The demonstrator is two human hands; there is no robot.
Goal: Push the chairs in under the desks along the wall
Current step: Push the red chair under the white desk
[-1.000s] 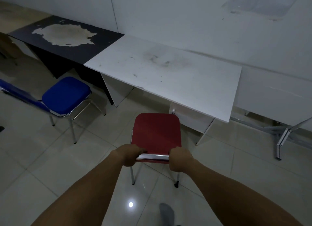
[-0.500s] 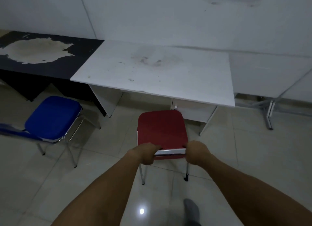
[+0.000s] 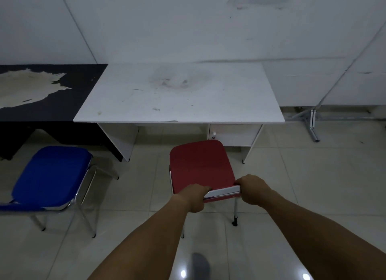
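Gripping red chair (image 3: 200,165) backrest: left hand (image 3: 193,197), right hand (image 3: 253,191), both clenched.
Centre frame, just below white desk (image 3: 177,96).

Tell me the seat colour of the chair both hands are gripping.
Red: the head view shows the chair seat clearly, with left hand and right hand on its chrome rear edge.

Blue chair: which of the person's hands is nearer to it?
Left. The left hand grips the red chair's back on the side facing the blue chair; the right hand grips the far side.
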